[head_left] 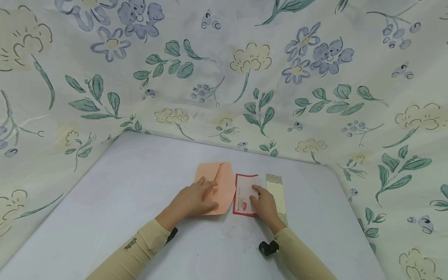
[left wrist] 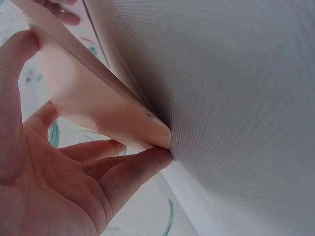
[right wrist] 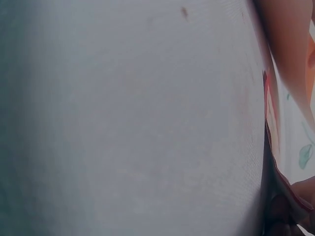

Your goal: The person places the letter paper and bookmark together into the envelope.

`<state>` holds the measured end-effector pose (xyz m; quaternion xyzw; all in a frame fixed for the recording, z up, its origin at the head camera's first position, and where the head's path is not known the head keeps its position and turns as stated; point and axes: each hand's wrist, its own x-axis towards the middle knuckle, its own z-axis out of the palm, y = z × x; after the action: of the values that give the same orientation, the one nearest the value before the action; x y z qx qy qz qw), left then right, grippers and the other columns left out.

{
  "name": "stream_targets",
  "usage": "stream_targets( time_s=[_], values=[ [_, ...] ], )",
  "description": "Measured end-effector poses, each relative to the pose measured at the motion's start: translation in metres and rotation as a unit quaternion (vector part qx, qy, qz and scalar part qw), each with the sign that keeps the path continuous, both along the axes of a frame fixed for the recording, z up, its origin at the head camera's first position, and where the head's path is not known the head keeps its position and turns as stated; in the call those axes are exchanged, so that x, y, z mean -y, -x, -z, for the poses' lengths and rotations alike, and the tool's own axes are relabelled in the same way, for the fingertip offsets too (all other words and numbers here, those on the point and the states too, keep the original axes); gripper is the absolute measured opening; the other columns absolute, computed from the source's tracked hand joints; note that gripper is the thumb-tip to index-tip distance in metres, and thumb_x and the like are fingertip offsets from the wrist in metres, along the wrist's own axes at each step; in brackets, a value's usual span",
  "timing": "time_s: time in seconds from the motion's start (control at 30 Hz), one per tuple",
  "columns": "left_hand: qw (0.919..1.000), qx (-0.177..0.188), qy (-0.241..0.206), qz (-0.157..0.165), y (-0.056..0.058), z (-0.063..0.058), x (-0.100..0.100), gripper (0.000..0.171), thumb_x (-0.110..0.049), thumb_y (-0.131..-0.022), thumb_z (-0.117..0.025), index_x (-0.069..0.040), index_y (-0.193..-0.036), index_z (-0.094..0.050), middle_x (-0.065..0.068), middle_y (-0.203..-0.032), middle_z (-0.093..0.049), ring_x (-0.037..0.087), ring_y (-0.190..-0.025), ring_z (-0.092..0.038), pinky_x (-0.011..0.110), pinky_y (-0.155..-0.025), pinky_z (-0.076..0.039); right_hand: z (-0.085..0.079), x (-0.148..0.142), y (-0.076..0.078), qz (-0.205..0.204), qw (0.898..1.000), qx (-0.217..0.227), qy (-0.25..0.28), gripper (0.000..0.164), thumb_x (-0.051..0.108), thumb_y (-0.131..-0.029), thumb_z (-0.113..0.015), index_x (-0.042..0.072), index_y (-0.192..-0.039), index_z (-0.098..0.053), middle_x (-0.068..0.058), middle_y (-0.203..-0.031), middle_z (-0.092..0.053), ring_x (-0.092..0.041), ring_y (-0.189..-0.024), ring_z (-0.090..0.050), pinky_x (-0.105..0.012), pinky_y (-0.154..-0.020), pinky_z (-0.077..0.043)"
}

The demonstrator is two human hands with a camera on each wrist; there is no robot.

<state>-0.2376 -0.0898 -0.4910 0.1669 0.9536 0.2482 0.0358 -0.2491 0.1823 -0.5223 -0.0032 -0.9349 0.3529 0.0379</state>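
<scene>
A peach paper envelope point(head_left: 224, 194) with a folded flap lies on the white table. My left hand point(head_left: 196, 197) rests on its left part, fingers spread, with fingertips touching the paper. In the left wrist view the envelope point(left wrist: 93, 93) stands at a slant off the tabletop, and the left hand point(left wrist: 64, 167) reaches along it. To its right is a white card with a red border point(head_left: 245, 194) and small red print. My right hand point(head_left: 264, 204) pinches the card's right side between thumb and fingers. In the right wrist view that card's edge point(right wrist: 278, 169) bends up from the table.
A cream strip with patterned ends point(head_left: 275, 190) lies right of the card, partly under the right hand and wrist. The white tabletop point(head_left: 147, 167) meets a floral cloth point(head_left: 217, 77) at the back and sides. Black wrist devices point(head_left: 268, 248) sit beneath the sleeves.
</scene>
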Motion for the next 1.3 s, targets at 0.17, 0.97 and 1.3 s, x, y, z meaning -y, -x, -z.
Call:
stream_targets(
  time_s=[0.17, 0.97, 1.3],
  values=[
    [1.0000, 0.003, -0.004, -0.001, 0.0001, 0.0005, 0.0007, 0.073, -0.055, -0.085, -0.074, -0.024, -0.147, -0.053, 0.026, -0.156, -0.039, 0.051, -0.133, -0.048, 0.062, -0.102, -0.043, 0.0012, 0.0001, 0.0000, 0.002, 1.000, 0.004, 0.004, 0.043, 0.013, -0.096, -0.066, 0.001, -0.137, -0.061, -0.020, -0.130, -0.065, -0.031, -0.112, -0.062, -0.052, -0.099, -0.048],
    [0.9999, 0.010, -0.002, -0.006, -0.0004, 0.0007, 0.0005, 0.073, -0.055, -0.086, -0.074, -0.024, -0.148, -0.052, 0.026, -0.156, -0.039, 0.049, -0.134, -0.048, 0.062, -0.103, -0.043, 0.0024, -0.0013, 0.0026, 0.024, 0.999, 0.012, 0.045, 0.043, 0.014, -0.098, -0.065, 0.005, -0.139, -0.059, -0.019, -0.134, -0.063, -0.032, -0.114, -0.060, -0.051, -0.099, -0.048],
    [0.9998, 0.016, -0.002, -0.009, -0.0004, 0.0003, -0.0009, 0.074, -0.057, -0.085, -0.073, -0.025, -0.149, -0.051, 0.026, -0.158, -0.037, 0.050, -0.134, -0.047, 0.063, -0.103, -0.043, 0.0005, -0.0040, 0.0060, 0.026, 0.998, 0.006, 0.050, 0.042, 0.014, -0.099, -0.064, 0.007, -0.140, -0.059, -0.015, -0.136, -0.062, -0.030, -0.115, -0.060, -0.049, -0.098, -0.048]
  ],
)
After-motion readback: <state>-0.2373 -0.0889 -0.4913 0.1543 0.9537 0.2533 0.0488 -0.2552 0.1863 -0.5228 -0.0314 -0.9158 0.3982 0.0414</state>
